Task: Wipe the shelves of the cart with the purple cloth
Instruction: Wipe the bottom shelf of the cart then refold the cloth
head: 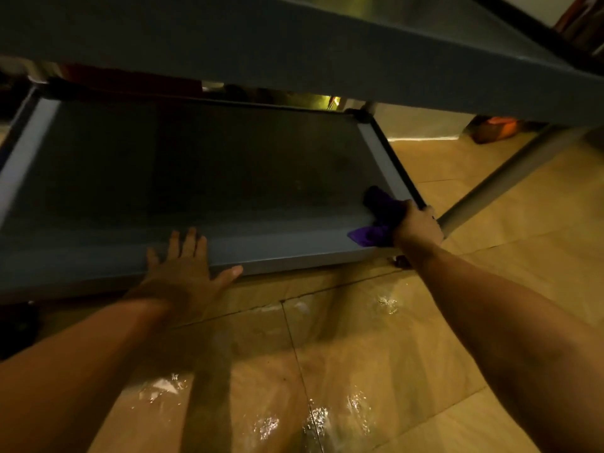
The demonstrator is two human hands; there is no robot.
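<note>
The cart's bottom shelf (pixel 202 178) is a dark grey tray with a raised rim, low above the floor. My right hand (pixel 416 225) grips the bunched purple cloth (pixel 379 220) at the shelf's near right corner, pressing it over the rim. My left hand (pixel 186 269) lies flat with fingers spread on the front rim, left of centre. The underside of the shelf above (pixel 294 44) fills the top of the view.
A grey cart leg (pixel 510 178) slants up on the right. A small caster (pixel 401 261) shows under the near right corner. The tan tiled floor (pixel 343 354) is glossy with bright reflections. An orange object (pixel 496 127) sits far right behind the cart.
</note>
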